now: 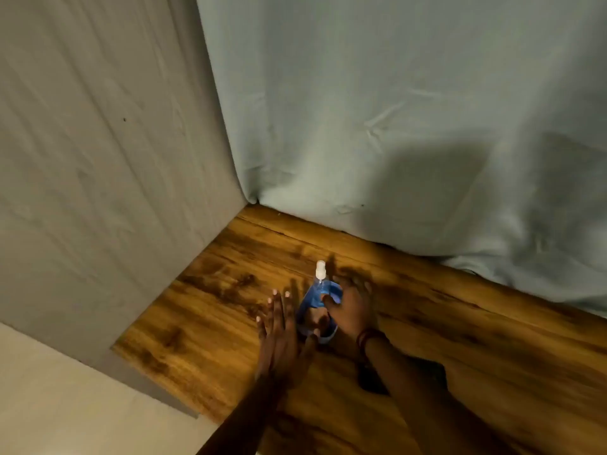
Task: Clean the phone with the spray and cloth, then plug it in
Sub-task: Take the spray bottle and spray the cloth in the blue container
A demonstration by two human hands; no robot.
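1. A dark-grained wooden tabletop (427, 323) fills the lower right, hemmed by a pale blue-grey hanging cloth (394, 110) along its far edge and a grey fabric-covered panel (98, 159) along its left edge.
2. A small bottle of blue liquid with a white spray nozzle (320, 274) stands upright near the middle of the table, well clear of both edges.
3. The right hand (351, 310) wraps the bottle, fingers curled around blue material; whether that is the cloth is unclear.
4. The left hand (279, 333) lies flat just beside it, fingers straight and slightly spread.
5. Bare wood lies open on every side.
6. The phone cannot be made out.
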